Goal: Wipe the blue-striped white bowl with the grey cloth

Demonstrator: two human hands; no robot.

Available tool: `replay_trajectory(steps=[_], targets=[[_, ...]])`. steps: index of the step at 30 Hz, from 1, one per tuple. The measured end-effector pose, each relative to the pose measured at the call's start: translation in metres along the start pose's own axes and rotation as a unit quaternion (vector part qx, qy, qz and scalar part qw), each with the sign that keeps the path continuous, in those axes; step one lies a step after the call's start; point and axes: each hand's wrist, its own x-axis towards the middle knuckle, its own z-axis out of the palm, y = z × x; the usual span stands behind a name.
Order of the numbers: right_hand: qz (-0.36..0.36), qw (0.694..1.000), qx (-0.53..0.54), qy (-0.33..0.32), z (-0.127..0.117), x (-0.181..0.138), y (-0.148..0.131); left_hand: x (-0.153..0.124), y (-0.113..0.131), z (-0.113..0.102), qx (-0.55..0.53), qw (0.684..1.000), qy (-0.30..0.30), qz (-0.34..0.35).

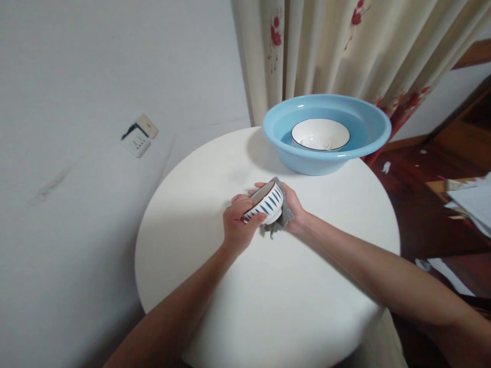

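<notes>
A small white bowl (268,203) with blue and green leaf-shaped marks and a brown rim is held tilted above the table, its mouth turned to the upper left. My left hand (241,220) grips its rim, thumb on the outside and fingers at the inside. A grey cloth (286,212) is pressed against the bowl's outer side and foot by my right hand (294,204), which is closed round it. The cloth's ragged lower end hangs below the bowl. Some of my right fingers show behind the bowl; the rest are hidden.
The round white table (184,230) stands against a wall with a socket (137,140). At its far right is a light blue basin (318,161) with a larger white bowl (322,134) inside. A patterned curtain (326,51) hangs behind; papers (473,199) lie at the right.
</notes>
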Motion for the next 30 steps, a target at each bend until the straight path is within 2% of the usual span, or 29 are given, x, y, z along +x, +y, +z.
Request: replay_trajectory(steps=[3, 8, 12, 15, 17, 19, 21, 23, 25, 27, 30], targets=[[0.041, 0.998, 0.037, -0.008, 0.002, -0.003, 0.0, 0.002, -0.004, -0.001, -0.014, 1.0, 0.008, 0.0], [0.005, 0.999, 0.042, 0.035, 0.002, -0.002, 0.0, 0.006, 0.001, -0.002, 0.07, 0.997, -0.036, -0.026], [0.012, 0.998, 0.013, 0.052, 0.001, 0.001, 0.005, 0.007, 0.01, -0.003, 0.136, 0.989, -0.052, -0.039], [-0.039, 0.997, -0.029, 0.067, -0.002, 0.004, 0.009, 0.007, 0.012, -0.003, 0.109, 0.989, -0.074, -0.072], [-0.127, 0.984, -0.09, 0.087, -0.004, 0.004, 0.01, 0.006, 0.013, -0.002, 0.091, 0.99, -0.077, -0.082], [-0.248, 0.942, -0.202, 0.105, -0.007, 0.003, 0.011, 0.005, 0.013, -0.002, 0.081, 0.99, -0.075, -0.089], [-0.359, 0.865, -0.335, 0.104, -0.008, -0.001, 0.013, 0.004, 0.011, -0.001, 0.076, 0.99, -0.069, -0.1], [-0.43, 0.782, -0.443, 0.083, -0.009, -0.006, 0.015, 0.003, 0.009, 0.0, 0.072, 0.989, -0.067, -0.113], [-0.471, 0.723, -0.5, 0.067, -0.01, -0.01, 0.017, 0.001, 0.007, 0.001, 0.067, 0.988, -0.065, -0.122], [-0.489, 0.694, -0.524, 0.061, -0.009, -0.013, 0.018, 0.0, 0.007, 0.002, 0.064, 0.989, -0.061, -0.12], [-0.485, 0.704, -0.516, 0.054, -0.007, -0.013, 0.016, 0.0, 0.009, 0.002, 0.061, 0.992, -0.05, -0.099]])
